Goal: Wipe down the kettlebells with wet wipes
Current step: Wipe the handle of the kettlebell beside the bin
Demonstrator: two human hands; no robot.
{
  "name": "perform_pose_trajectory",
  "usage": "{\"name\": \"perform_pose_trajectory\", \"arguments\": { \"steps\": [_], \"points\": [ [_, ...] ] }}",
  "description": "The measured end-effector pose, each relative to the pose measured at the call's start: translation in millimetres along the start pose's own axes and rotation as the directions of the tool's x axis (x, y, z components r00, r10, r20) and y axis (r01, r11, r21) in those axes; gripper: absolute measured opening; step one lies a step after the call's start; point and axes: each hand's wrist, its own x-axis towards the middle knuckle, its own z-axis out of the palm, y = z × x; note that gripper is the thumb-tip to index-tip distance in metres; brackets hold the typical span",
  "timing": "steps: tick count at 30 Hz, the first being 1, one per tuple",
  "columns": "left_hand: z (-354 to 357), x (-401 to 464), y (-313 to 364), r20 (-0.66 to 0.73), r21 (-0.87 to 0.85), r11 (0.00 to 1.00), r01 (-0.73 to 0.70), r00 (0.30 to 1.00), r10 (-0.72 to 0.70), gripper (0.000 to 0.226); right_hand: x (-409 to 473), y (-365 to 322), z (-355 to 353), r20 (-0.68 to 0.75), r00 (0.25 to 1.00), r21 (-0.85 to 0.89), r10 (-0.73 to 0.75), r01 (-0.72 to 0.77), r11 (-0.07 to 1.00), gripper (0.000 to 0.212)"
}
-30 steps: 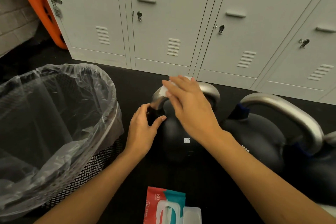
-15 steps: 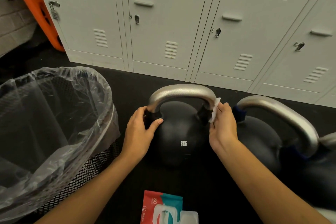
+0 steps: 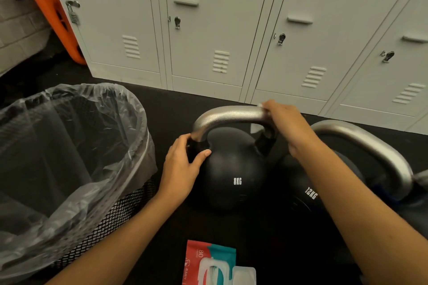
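A black 8 kg kettlebell [image 3: 234, 169] with a silver handle stands on the dark floor in the middle. My left hand [image 3: 183, 169] grips the base of the handle's left leg. My right hand [image 3: 287, 125] wraps over the handle's right bend, pressing a white wet wipe [image 3: 260, 106] against it; only a sliver of the wipe shows at my fingertips. To the right a black 12 kg kettlebell [image 3: 308, 192] stands close beside it. A third kettlebell [image 3: 420, 180] peeks in at the right edge.
A mesh bin [image 3: 69, 146] lined with a clear bag stands at the left. A red and teal wet wipe pack [image 3: 213, 264] with its flap open lies at the bottom centre. White lockers [image 3: 208, 30] line the back, and an orange panel [image 3: 46, 7] leans at the far left.
My right hand has slid the wipe from the handle's right leg up onto its upper right bend. Before that it had swept from the handle's left side to the right. My left hand has stayed put.
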Motion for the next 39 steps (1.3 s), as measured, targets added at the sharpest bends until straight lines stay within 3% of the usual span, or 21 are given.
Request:
{"name": "perform_pose_trajectory", "arguments": {
  "steps": [2, 4, 6, 8, 10, 12, 14, 16, 19, 25, 27, 30, 33, 36, 39],
  "points": [
    [0.2, 0.0, 0.1, 0.001, 0.006, 1.0, 0.002, 1.0, -0.002, 0.04, 1.4, 12.4, -4.4, 0.001, 0.981, 0.149, 0.196, -0.194, 0.97, 0.029],
    [0.9, 0.1, -0.3, -0.001, 0.005, 1.0, 0.002, 1.0, -0.002, 0.042, 0.2, 23.6, -3.1, -0.057, 0.968, 0.222, 0.243, -0.225, 0.949, 0.03],
    [1.3, -0.1, -1.8, -0.007, 0.002, 1.0, 0.002, 1.0, -0.002, 0.041, -7.2, 27.7, 1.0, -0.148, 0.977, 0.209, 0.156, -0.123, 0.97, 0.026],
    [1.7, 0.3, -2.9, -0.008, 0.002, 1.0, 0.004, 1.0, -0.004, 0.04, -17.1, 27.2, 2.5, -0.216, 0.976, 0.132, -0.029, 0.059, 0.989, 0.026],
    [1.9, 0.6, -3.4, -0.007, 0.0, 1.0, 0.007, 1.0, -0.007, 0.04, -23.6, 22.5, 3.8, -0.199, 0.961, 0.051, -0.194, 0.208, 0.977, 0.026],
    [1.9, 0.5, -3.5, -0.008, -0.002, 1.0, 0.007, 1.0, -0.007, 0.041, -22.2, 15.4, 6.8, -0.129, 0.964, 0.003, -0.231, 0.234, 0.972, 0.02],
    [2.4, 0.6, -3.2, -0.013, -0.005, 1.0, 0.006, 1.0, -0.006, 0.04, -17.0, 7.1, 7.5, -0.083, 0.982, 0.06, -0.167, 0.173, 0.983, 0.014],
    [3.0, 0.7, -2.5, -0.012, -0.006, 1.0, 0.007, 1.0, -0.007, 0.039, -11.0, 4.0, 5.8, -0.08, 0.997, 0.241, 0.0, 0.019, 0.97, 0.013],
    [2.9, 0.3, -2.6, -0.022, -0.008, 1.0, 0.003, 1.0, -0.003, 0.039, -6.8, 17.4, 5.9, -0.034, 0.965, 0.492, 0.261, -0.211, 0.845, 0.014],
    [3.7, 0.5, -6.4, -0.012, -0.021, 1.0, 0.005, 1.0, -0.005, 0.042, -13.7, 41.8, 17.1, 0.039, 0.89, 0.722, 0.453, -0.339, 0.603, 0.03],
    [3.9, 0.6, -6.8, -0.012, -0.024, 1.0, 0.013, 1.0, -0.013, 0.044, -19.0, 38.1, 18.8, -0.038, 0.919, 0.688, 0.393, -0.262, 0.677, 0.03],
    [4.4, 1.0, -7.4, -0.002, -0.022, 1.0, 0.014, 1.0, -0.015, 0.045, -19.8, 28.7, 19.8, -0.186, 0.974, 0.482, 0.127, -0.022, 0.876, 0.028],
    [4.0, 1.0, -7.5, -0.002, -0.024, 1.0, 0.009, 1.0, -0.01, 0.043, -12.2, 13.7, 17.8, -0.143, 0.989, 0.262, -0.023, 0.06, 0.963, 0.02],
    [3.7, 0.3, -6.5, -0.003, -0.025, 1.0, 0.008, 1.0, -0.008, 0.042, 1.3, 6.2, 13.9, -0.073, 0.991, 0.23, 0.109, -0.09, 0.969, 0.022],
    [3.2, 0.5, -5.8, -0.003, -0.019, 1.0, 0.005, 1.0, -0.005, 0.04, 3.7, 14.7, 13.3, -0.018, 0.962, 0.346, 0.272, -0.25, 0.904, 0.021]
  ]
}}
